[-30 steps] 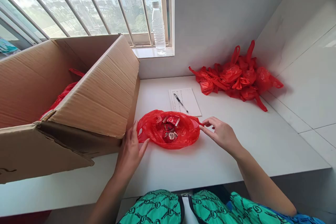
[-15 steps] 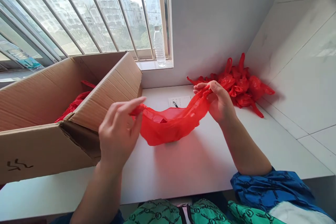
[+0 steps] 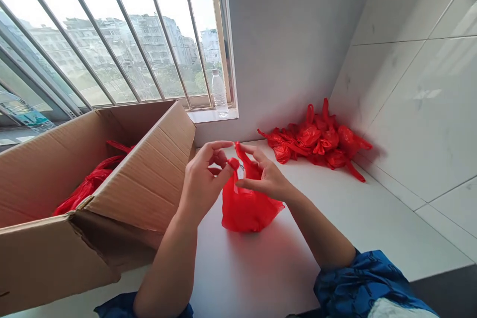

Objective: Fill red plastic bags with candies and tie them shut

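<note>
A small red plastic bag [image 3: 246,208] hangs just above the white counter [image 3: 268,268] in front of me. My left hand [image 3: 203,184] pinches one handle of the bag at its top. My right hand [image 3: 266,176] pinches the other handle, and the two hands meet over the bag's mouth. The bag's contents are hidden by the gathered plastic.
A large open cardboard box [image 3: 112,194] lies at the left with red bags [image 3: 89,184] inside. A pile of tied red bags [image 3: 316,139] sits in the far right corner. A water bottle [image 3: 219,93] stands on the window sill. Tiled wall runs along the right.
The bag lay open on the counter, then I lifted it by both handles. My hands have now come together, closing the bag's mouth. The camera has tilted up.
</note>
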Available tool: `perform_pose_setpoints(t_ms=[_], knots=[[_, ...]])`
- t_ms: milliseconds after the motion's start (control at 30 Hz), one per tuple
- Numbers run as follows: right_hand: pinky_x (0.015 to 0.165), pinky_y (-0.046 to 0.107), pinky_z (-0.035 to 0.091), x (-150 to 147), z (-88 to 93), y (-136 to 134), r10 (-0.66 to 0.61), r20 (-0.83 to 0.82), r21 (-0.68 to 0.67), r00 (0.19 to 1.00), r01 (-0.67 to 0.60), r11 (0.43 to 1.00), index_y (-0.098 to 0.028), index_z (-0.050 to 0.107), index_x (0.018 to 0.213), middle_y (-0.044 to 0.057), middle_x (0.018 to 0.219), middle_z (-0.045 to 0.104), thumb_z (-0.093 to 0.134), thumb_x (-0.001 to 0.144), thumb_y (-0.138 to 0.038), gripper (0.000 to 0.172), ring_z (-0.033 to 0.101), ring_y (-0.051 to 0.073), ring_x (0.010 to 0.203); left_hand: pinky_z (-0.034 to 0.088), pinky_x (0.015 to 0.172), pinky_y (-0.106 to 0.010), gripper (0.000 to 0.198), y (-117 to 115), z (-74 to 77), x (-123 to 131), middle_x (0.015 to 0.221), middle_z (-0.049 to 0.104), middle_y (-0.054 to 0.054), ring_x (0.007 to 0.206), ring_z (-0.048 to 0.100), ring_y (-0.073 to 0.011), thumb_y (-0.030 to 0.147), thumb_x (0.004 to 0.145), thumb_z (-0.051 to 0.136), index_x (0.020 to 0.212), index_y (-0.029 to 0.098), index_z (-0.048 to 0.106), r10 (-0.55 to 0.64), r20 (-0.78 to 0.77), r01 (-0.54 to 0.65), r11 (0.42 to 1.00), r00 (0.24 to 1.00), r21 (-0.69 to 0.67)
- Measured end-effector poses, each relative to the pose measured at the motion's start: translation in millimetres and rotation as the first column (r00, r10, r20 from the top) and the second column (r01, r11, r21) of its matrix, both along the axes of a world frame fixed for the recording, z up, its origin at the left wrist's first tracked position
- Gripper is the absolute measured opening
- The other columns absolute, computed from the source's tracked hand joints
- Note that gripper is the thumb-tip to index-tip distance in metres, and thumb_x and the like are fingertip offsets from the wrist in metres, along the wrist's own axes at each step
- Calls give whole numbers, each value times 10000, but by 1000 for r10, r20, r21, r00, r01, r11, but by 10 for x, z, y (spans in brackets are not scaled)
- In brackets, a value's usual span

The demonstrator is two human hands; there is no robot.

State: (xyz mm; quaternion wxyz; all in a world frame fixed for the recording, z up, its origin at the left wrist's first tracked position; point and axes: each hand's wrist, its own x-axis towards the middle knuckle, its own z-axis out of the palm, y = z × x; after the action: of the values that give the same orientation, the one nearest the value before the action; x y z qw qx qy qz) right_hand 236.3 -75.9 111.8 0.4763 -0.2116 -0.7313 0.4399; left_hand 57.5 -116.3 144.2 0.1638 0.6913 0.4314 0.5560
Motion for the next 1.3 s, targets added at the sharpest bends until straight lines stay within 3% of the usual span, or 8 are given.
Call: perform_pose_setpoints(t_ms=[133, 233, 333, 500, 700, 833, 933, 1300], knots=[[868, 340, 525, -113, -119, 52, -94, 19, 105, 995, 92, 990, -267, 711, 1094, 48, 1216, 591, 634, 904, -404, 247, 604, 196, 1050, 563, 865, -317, 228, 25, -142, 76, 997, 635, -38, 969, 636, -168, 198, 892, 607, 1118, 227, 621, -266, 11, 265, 964, 964, 26], [651, 280, 504, -121, -164, 135, -96, -49, -94, 994, 92, 991, -254, 719, 1089, 54, 1125, 611, 517, 961, -485, 332, 590, 133, 775, 506, 972, -372, 265, 135, -324, 73, 1185, 586, -59, 1133, 577, -200, 217, 884, 631, 1142, 244, 581, -147, 135, 127, 980, 980, 150], [540, 247, 435, -85, -171, 213, -70, -112, -319, 991, 31, 947, -246, 699, 1128, 37, 988, 657, 529, 945, -528, 377, 505, 90, 594, 447, 1032, -403, 665, 270, -506, 69, 1310, 536, -68, 1222, 527, -221, 273, 811, 738, 1380, 311, 396, -172, 149, 178, 984, 974, -25], [490, 213, 361, 89, -141, 332, 13, -143, -350, 990, -63, 935, -222, 674, 1040, -18, 747, 634, 615, 910, -478, 293, 457, 71, 522, 496, 824, -337, 695, 428, -609, 6, 953, 651, -40, 921, 630, -196, 356, 900, 623, 1503, 301, 281, -442, 305, 536, 718, 844, -444], [678, 273, 482, 240, -104, 262, -69, 302, 72, 951, 50, 996, -228, 578, 1139, 22, 912, 673, 655, 877, -264, 275, 629, 153, 786, 469, 799, -311, 483, 456, -543, -68, 945, 674, -31, 889, 632, -195, 374, 930, 552, 1398, 294, 467, -362, 520, 617, 614, 774, -492], [600, 249, 424, 136, -165, 155, -519, 347, 597, 782, 242, 764, -224, 553, 1078, 60, 1080, 589, 534, 899, -139, 199, 569, 138, 760, 475, 825, -332, 494, 434, -555, -45, 1076, 690, -61, 975, 638, -232, 520, 946, 499, 1380, 283, 510, -379, 519, 638, 548, 766, -541], [519, 231, 345, 85, -205, 122, -631, 275, 756, 726, 243, 608, -212, 532, 958, 49, 1005, 556, 496, 903, -106, 125, 504, 124, 684, 477, 836, -320, 490, 434, -575, -45, 1157, 680, -59, 1027, 630, -242, 560, 948, 471, 1328, 269, 577, -380, 548, 663, 515, 745, -543], [589, 262, 446, 195, -248, -46, -551, 216, 681, 806, 281, 677, -246, 523, 873, 39, 929, 575, 555, 933, -230, 71, 566, 148, 725, 515, 750, -311, 391, 364, -620, 2, 1067, 703, -74, 881, 653, -204, 466, 853, 671, 1165, 230, 695, -359, 451, 553, 708, 817, -439]])
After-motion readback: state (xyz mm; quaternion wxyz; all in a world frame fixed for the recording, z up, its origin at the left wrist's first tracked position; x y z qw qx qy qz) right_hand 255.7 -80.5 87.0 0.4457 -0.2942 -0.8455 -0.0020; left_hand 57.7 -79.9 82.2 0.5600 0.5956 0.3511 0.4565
